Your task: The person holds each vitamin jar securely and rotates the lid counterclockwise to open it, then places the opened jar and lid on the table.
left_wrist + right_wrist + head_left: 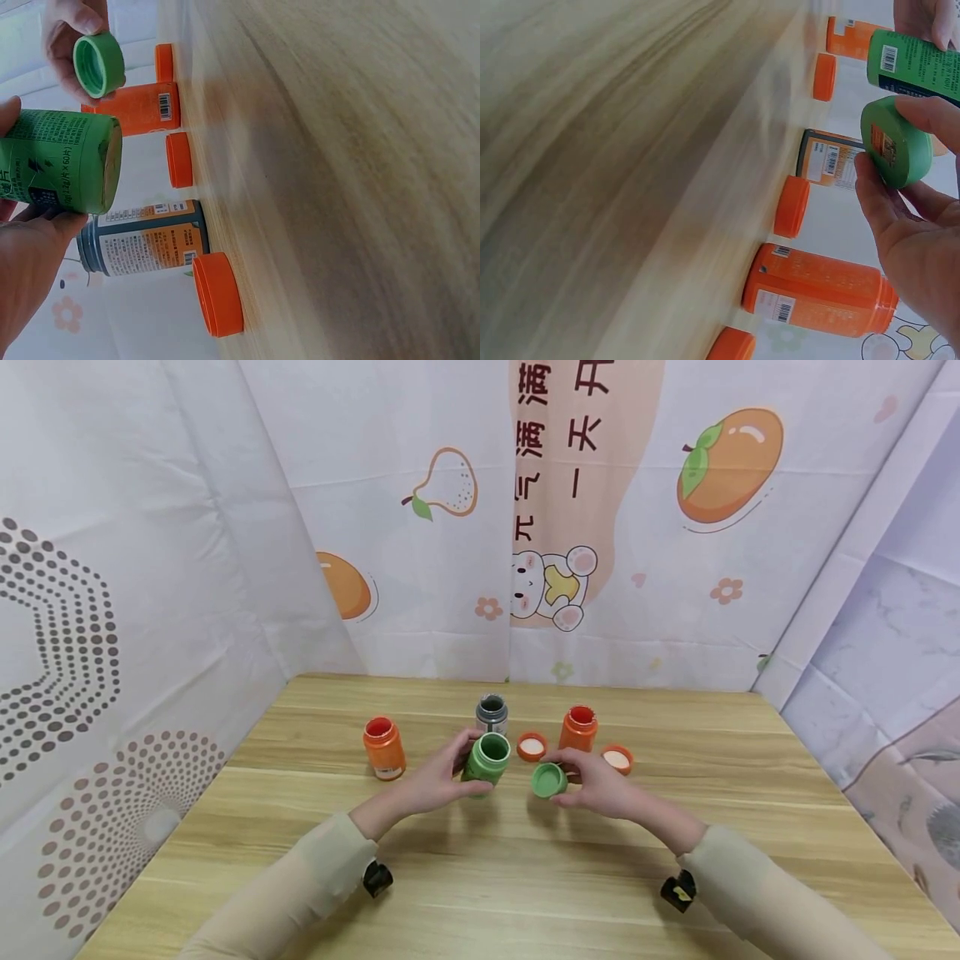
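My left hand (444, 783) grips a green plastic bottle (487, 764) around its side, its uncapped mouth facing up and tilted toward the head camera. The bottle is held above the table, its base clear of the wood in the left wrist view. Just to the right, my right hand (600, 787) pinches a green screw cap (549, 781) between thumb and fingers. The cap's hollow inside faces the head camera, while its labelled top (885, 144) shows in the right wrist view. A small gap separates cap and bottle.
Behind the hands stand an open grey bottle (492, 713) and an open orange bottle (579, 729); another orange bottle (384, 749) stands at left. Orange caps (532, 747) lie on the wooden table (480, 893), one (217, 294) hidden from the head view. A printed curtain (420, 577) hangs behind.
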`<state>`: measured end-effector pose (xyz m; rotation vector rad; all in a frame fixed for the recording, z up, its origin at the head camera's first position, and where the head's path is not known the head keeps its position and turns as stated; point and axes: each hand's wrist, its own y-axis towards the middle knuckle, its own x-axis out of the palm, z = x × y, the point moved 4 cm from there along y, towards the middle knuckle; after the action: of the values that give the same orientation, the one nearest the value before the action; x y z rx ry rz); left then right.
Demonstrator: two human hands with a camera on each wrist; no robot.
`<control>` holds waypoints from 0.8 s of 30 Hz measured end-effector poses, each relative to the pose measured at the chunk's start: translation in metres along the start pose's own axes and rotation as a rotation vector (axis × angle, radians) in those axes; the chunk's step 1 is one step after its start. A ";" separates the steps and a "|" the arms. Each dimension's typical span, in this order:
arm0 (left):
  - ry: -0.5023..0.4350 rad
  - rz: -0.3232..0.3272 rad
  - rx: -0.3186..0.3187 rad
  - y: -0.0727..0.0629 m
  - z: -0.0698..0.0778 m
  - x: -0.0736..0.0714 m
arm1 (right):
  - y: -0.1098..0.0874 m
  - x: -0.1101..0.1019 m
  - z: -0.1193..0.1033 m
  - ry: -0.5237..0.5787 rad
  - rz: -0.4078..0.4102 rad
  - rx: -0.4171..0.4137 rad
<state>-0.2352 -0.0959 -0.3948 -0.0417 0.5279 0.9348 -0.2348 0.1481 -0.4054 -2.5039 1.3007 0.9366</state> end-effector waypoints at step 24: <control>0.011 -0.025 0.004 -0.001 0.001 0.001 | 0.001 0.008 0.006 -0.209 -0.053 0.024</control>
<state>-0.2338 -0.0953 -0.3950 -0.0496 0.5387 0.9092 -0.2350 0.1452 -0.4150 -2.3365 1.1691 1.1284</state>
